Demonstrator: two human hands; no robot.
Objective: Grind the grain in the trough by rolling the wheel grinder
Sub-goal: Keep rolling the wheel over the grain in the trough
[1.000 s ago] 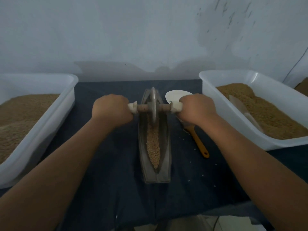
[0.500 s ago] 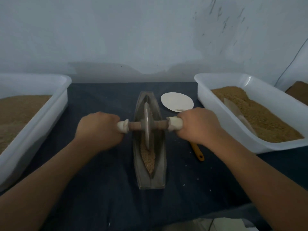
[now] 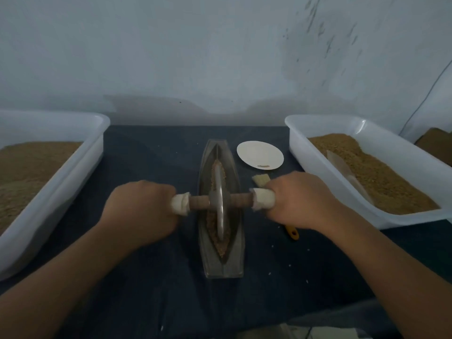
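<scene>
A narrow boat-shaped metal trough [image 3: 234, 260] lies lengthwise on the dark cloth, with brown grain [image 3: 221, 248] along its groove. The wheel grinder [image 3: 220, 204], a thin metal disc on a wooden axle with pale wrapped ends, stands upright in the groove near the trough's middle. My left hand [image 3: 143, 211] is closed around the axle's left end. My right hand [image 3: 302, 199] is closed around the right end. The disc hides part of the grain.
Two white plastic tubs of brown grain flank the trough: the left tub [image 3: 56, 182] and the right tub [image 3: 367, 211], which holds a pale scoop [image 3: 342, 170]. A white round plate [image 3: 259, 155] lies behind my right hand. An orange-handled brush [image 3: 292, 232] lies under it.
Both hands have pulled the wheel grinder toward me along the trough, from its far end to about its middle. The grain near the far end is now uncovered.
</scene>
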